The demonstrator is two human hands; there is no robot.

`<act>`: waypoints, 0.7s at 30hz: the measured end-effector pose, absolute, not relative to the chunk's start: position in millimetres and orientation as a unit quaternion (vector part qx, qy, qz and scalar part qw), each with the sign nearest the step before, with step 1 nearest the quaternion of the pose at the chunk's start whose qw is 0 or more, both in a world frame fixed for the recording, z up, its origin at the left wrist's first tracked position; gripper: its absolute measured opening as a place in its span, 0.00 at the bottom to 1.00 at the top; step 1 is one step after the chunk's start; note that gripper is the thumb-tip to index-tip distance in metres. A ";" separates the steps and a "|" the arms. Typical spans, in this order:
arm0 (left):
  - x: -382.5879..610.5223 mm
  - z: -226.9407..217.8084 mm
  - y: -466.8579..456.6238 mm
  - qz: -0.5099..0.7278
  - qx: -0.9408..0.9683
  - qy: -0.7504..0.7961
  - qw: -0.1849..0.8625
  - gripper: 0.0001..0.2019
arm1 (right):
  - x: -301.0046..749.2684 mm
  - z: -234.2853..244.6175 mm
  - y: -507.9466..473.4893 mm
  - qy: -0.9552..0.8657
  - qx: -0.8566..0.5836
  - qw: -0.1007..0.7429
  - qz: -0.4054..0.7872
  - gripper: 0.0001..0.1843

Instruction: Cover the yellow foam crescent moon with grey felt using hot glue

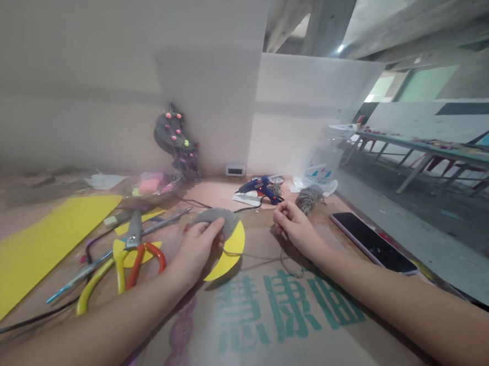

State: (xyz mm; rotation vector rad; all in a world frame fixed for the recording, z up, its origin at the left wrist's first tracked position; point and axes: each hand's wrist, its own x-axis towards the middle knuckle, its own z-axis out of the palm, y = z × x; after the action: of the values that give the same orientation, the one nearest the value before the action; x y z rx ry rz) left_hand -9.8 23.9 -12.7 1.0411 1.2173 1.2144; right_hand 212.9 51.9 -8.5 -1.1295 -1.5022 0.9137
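Observation:
A yellow paper crescent (235, 244), its upper part covered with grey yarn (227, 220), lies in my left hand (202, 238). The thumb presses on the wrapped part and the fingers are curled beneath it. From the crescent a thin yarn strand (255, 257) runs right and makes a loose loop under my right hand (294, 227). That hand is closed in a pinch, apart from the crescent, and the strand appears to lead up into its fingers. Exactly where the fingertips grip it is hidden.
Scissors (134, 234) with yellow and red handles lie left, near a large yellow sheet (45, 245). Behind are a blue glue gun (263, 187), a yarn ball (309, 198) and a decorated grey crescent (173, 135). A phone (370, 241) lies at the right edge.

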 end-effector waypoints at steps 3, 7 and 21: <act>-6.3 -3.9 18.4 0.486 0.502 0.516 0.496 0.20 | 217.7 -5.0 49.0 -0.633 -0.480 0.488 0.361 0.17; -2.8 3.9 11.6 0.427 0.590 0.532 0.431 0.18 | 219.2 -2.1 44.8 -0.648 -0.496 0.466 0.341 0.20; -2.5 6.7 8.7 0.410 0.599 0.530 0.438 0.20 | 214.0 -2.7 47.4 -0.694 -0.495 0.434 0.293 0.20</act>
State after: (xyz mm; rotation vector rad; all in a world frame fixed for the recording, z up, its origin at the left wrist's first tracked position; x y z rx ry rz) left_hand -2.5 8.7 6.7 1.4903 1.3178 1.0200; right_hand 214.0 47.4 -2.7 -1.2320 -1.7285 0.7291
